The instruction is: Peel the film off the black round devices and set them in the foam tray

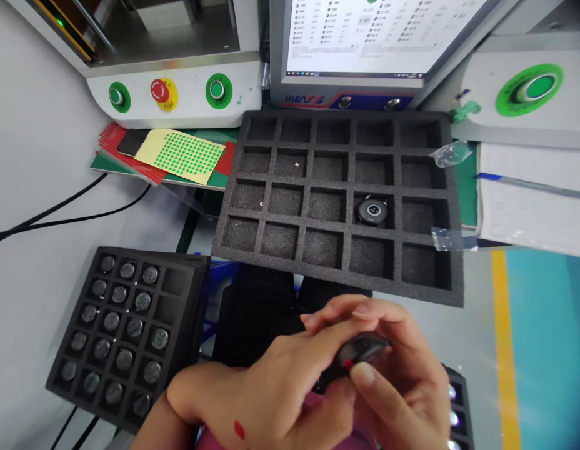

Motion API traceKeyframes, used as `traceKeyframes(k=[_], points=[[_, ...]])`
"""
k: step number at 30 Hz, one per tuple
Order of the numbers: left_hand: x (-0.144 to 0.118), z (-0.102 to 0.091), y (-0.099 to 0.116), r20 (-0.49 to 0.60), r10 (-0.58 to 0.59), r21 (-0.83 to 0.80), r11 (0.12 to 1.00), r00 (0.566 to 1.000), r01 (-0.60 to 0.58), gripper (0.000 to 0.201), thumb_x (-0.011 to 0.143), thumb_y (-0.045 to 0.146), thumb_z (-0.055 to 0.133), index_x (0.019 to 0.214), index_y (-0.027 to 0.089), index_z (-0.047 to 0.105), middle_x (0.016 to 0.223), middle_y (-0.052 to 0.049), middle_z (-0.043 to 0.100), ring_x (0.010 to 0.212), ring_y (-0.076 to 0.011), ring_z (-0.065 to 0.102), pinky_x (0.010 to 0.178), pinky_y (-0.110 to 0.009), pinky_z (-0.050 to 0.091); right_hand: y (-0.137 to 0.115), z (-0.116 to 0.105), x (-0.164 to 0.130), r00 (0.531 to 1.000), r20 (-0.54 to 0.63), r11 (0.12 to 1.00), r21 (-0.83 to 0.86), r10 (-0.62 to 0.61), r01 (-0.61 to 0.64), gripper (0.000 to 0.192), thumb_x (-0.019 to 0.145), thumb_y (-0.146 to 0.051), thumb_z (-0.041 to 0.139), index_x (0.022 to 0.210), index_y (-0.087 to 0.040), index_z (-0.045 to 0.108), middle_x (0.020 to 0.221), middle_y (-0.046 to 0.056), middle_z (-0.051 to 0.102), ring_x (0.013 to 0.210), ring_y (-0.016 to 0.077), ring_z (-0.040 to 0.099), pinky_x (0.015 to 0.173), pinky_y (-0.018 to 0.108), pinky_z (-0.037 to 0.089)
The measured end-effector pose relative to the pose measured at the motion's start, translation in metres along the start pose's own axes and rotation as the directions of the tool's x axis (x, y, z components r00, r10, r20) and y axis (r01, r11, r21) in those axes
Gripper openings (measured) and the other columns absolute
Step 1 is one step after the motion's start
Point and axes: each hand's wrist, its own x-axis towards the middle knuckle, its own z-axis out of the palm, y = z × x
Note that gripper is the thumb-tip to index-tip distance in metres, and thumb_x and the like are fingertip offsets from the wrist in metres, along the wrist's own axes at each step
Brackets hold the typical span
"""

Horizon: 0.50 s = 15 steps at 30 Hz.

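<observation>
Both hands pressing together at 6 o'clock of the head view: left hand (266, 387) and right hand (402, 381) pinching one small dark round part (362, 350) between fingertips, a red tab showing at its lower edge. Lying at 12 o'clock from the hands, a black foam tray (339, 169) holding a single round part (372, 210) in one right-side pocket. Sitting at 9 o'clock, a second foam tray (182, 284) carrying rows of grey discs (125, 325). Resting at 11 o'clock, a yellow sheet of green dots (180, 155), near a red button (160, 91).
</observation>
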Motion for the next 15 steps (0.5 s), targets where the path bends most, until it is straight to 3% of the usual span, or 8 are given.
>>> traceKeyframes(k=[3, 9, 12, 15], points=[[-0.003, 0.005, 0.011, -0.068, -0.055, 0.122, 0.991, 0.996, 0.063, 0.034, 0.101, 0.03, 0.047, 0.135, 0.027, 0.052, 0.106, -0.004, 0.076, 0.094, -0.0205, 0.074, 0.086, -0.029, 0.061, -0.001, 0.002, -0.002, 0.999, -0.002, 0.998, -0.05, -0.04, 0.04, 0.019, 0.093, -0.025, 0.062, 0.112, -0.027, 0.058, 0.104, 0.004, 0.063, 0.096, 0.0194, 0.069, 0.085, 0.034, 0.061], [0.002, 0.007, 0.01, -0.044, 0.017, 0.412, 0.911, 0.999, 0.002, 0.031, 0.102, 0.03, 0.034, 0.113, 0.017, 0.06, 0.087, -0.007, 0.077, 0.072, -0.0211, 0.075, 0.062, -0.028, 0.061, 0.007, 0.01, 0.002, 0.984, -0.083, 0.988, -0.015, -0.156, 0.156, 0.012, 0.092, -0.024, 0.064, 0.104, -0.026, 0.061, 0.094, 0.002, 0.063, 0.083, 0.02, 0.072, 0.073, 0.036, 0.065], [0.002, 0.008, 0.006, -0.012, 0.021, 0.442, 0.897, 1.0, -0.013, 0.029, 0.101, 0.028, 0.034, 0.106, 0.016, 0.06, 0.082, -0.008, 0.076, 0.065, -0.0234, 0.074, 0.056, -0.031, 0.06, 0.011, 0.012, 0.004, 0.972, -0.125, 0.978, 0.021, -0.201, 0.205, 0.011, 0.092, -0.025, 0.063, 0.103, -0.027, 0.061, 0.093, 0.001, 0.061, 0.08, 0.0174, 0.072, 0.071, 0.032, 0.064], [0.004, 0.008, 0.005, 0.068, 0.0, 0.401, 0.916, 0.998, -0.027, 0.027, 0.1, 0.023, 0.034, 0.109, 0.014, 0.058, 0.083, -0.009, 0.076, 0.067, -0.0242, 0.075, 0.057, -0.033, 0.061, 0.009, 0.01, 0.004, 0.966, -0.111, 0.972, -0.046, -0.235, 0.231, 0.012, 0.091, -0.026, 0.065, 0.101, -0.025, 0.06, 0.093, 0.001, 0.06, 0.08, 0.0178, 0.071, 0.07, 0.033, 0.064]])
